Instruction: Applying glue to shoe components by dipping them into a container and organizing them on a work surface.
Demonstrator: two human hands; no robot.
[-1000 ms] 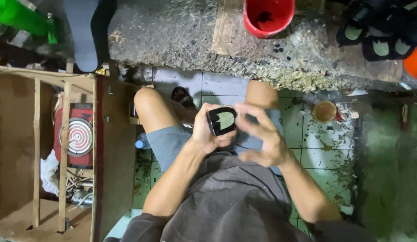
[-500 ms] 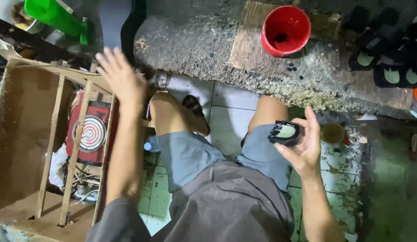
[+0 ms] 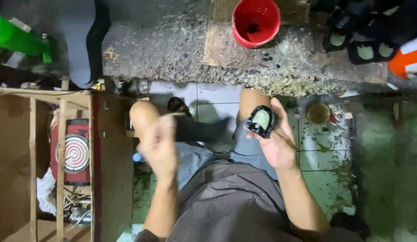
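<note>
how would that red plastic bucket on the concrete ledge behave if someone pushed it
The red plastic bucket probably slides rather than rolls, since it stands upright on its base. It looks nearly empty, so likely light and easy to shift. The rough concrete ledge strewn with debris might snag its base and tip it.

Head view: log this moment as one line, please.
right hand: holds black oval piece with green inset over knee | left hand: blurred, contents unclear | red bucket: on concrete ledge

Red bucket (image 3: 256,21) on gritty concrete ledge (image 3: 172,49)
</note>
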